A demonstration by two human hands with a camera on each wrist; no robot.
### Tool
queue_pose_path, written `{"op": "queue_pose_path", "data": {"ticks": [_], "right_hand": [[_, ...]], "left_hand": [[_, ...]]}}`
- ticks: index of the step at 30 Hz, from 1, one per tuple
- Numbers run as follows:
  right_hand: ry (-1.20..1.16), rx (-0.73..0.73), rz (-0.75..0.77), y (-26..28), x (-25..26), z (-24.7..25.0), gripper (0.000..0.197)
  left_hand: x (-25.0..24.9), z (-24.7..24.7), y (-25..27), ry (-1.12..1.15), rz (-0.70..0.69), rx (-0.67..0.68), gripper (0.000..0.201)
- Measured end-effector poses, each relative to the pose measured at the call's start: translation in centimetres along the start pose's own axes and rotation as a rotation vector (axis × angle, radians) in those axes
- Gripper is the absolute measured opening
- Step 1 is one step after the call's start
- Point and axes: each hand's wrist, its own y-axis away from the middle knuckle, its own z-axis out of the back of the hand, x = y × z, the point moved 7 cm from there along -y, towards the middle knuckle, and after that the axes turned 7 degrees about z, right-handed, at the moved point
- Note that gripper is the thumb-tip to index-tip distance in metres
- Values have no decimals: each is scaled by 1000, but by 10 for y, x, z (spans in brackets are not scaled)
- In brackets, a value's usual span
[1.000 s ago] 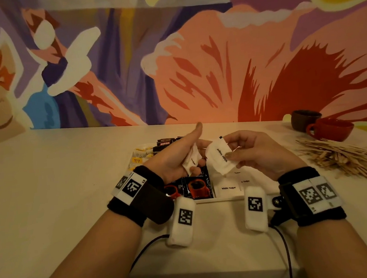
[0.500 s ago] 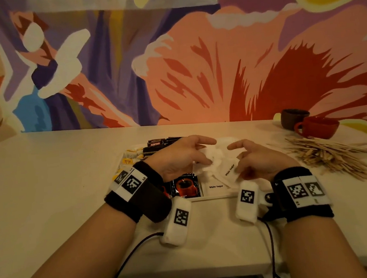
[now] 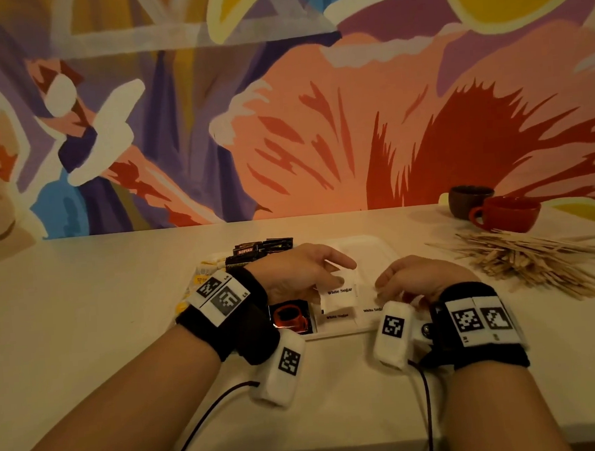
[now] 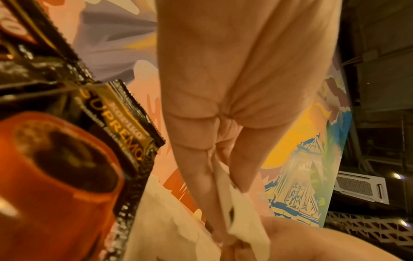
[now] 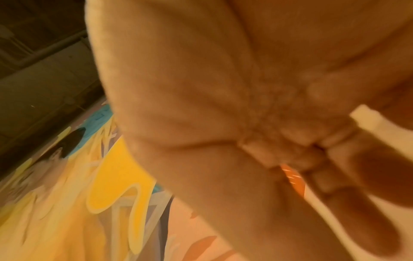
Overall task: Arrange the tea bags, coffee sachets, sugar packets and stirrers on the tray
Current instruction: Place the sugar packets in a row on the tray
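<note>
So both hands are hovering low over the white tray (image 3: 379, 245), and the left hand (image 3: 294, 271) is pinching a white sugar packet (image 4: 241, 211) between thumb and fingers, right beside the black coffee sachets (image 4: 125, 121). The right hand (image 3: 419, 278) is sitting over more sugar packets (image 3: 338, 291) with fingers loosely bent, gripping nothing I can see, while the stirrers (image 3: 526, 257) are lying piled on the table (image 3: 82, 313) off to the right.

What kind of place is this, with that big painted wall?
Probably a café or a hospitality corner, though that is a guess. A bright floral mural covers the wall behind a long pale table, two cups stand near a heap of wooden stirrers, and a tray holds coffee sachets and sugar packets.
</note>
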Motion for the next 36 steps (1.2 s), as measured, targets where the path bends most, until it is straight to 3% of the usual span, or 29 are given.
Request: {"op": "queue_pose_path", "data": {"ticks": [3,6,9,11,13,16,18,23,27,31,36], "right_hand": [[-192,-138,178,3,13,8,6],[-381,-65,348,8,30,1,5],[-380,-15,374,8,35,-6,15],[-321,-5,342,7,32,-8,18],[-282,32,327,7,32,-11,21],[-290,63,336,5,34,-16,22],[-299,64,342,4,34,-17,21],[-303,27,369,4,36,-16,22],[-328,-42,413,5,36,-9,26],[-345,-45,407,5,36,-9,27],[-330,49,364,3,38,-21,23]], "left_hand": [[-1,-1,-4,-2,-15,-10,30],[-6,-2,-6,-50,-43,-37,28],[-15,-1,-6,-153,-66,-69,24],[-22,4,-6,-274,-63,-112,34],[-29,8,-8,-592,-54,-165,45],[-27,2,-15,-1195,46,-144,50],[-24,0,-24,-1357,94,-153,62],[-27,5,-35,-1425,109,-215,74],[-25,8,-37,-1510,199,-168,80],[-21,0,-41,-1631,186,-109,92],[-22,-2,-44,-1664,145,-182,74]]}}
